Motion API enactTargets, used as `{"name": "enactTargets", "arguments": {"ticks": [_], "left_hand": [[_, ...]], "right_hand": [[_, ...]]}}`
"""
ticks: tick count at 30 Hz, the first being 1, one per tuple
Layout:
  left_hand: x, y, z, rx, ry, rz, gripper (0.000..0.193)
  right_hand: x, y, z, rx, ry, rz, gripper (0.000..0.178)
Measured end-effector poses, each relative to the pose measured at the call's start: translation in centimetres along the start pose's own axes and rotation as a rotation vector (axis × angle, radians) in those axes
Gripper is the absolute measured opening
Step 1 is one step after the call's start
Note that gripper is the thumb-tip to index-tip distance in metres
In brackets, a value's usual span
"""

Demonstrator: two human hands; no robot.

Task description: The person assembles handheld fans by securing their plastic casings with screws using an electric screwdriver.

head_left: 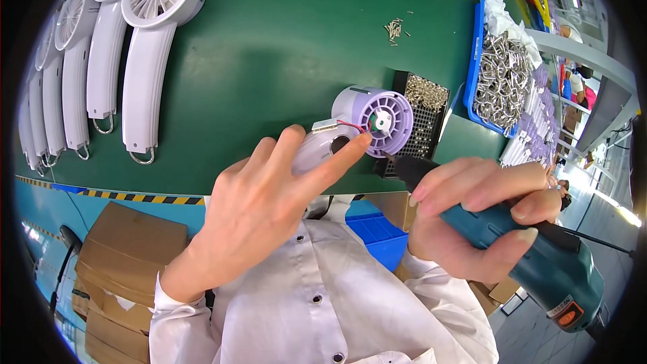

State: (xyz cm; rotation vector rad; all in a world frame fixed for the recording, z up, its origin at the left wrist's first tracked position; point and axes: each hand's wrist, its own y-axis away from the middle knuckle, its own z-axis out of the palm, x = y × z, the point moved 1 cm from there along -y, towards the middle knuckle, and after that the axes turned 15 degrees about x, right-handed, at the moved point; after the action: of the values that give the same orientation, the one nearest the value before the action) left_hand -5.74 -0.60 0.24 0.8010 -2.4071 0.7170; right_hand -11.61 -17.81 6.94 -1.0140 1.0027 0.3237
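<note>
My left hand (259, 209) grips a pale purple handheld fan body (374, 118) lying at the near edge of the green table (283, 47). Its round head faces up, with red and black wires and a small board showing by my fingertips. My right hand (475, 212) is wrapped around a teal electric screwdriver (539, 259). The screwdriver's black tip sits just right of the fan's handle, close to the fan head.
Several finished white fans (145, 61) lie in a row at the far left. A black perforated tray of screws (424, 111) is right behind the fan. A blue tray of metal clips (502, 74) stands at the right. Loose screws (394, 29) lie farther back. Cardboard boxes (128, 256) sit below the table.
</note>
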Motion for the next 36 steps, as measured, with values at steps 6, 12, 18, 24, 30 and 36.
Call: {"name": "enactTargets", "arguments": {"ticks": [6,12,18,24,30,36], "left_hand": [[0.1,0.1,0.0,-0.032,0.013,-0.014,0.079],[0.3,0.0,-0.1,-0.036,-0.006,-0.014,0.078],[0.5,-0.3,0.0,-0.021,-0.001,-0.024,0.074],[0.7,-0.5,0.4,0.001,0.024,-0.033,0.073],[0.9,-1.0,0.5,-0.029,0.067,-0.066,0.066],[1.0,-1.3,0.0,-0.043,0.059,-0.078,0.06]], "right_hand": [[-0.2,0.1,0.2,-0.059,0.107,0.028,0.026],[0.1,0.2,-0.1,-0.088,0.058,0.009,0.028],[-2.5,-0.5,0.0,0.108,-0.034,-0.047,0.039],[-2.4,-1.6,-5.2,0.304,0.122,-0.048,0.034],[-0.4,-0.9,-7.1,0.443,0.088,0.095,0.019],[0.6,-0.8,-7.2,0.436,0.127,0.119,0.015]]}}
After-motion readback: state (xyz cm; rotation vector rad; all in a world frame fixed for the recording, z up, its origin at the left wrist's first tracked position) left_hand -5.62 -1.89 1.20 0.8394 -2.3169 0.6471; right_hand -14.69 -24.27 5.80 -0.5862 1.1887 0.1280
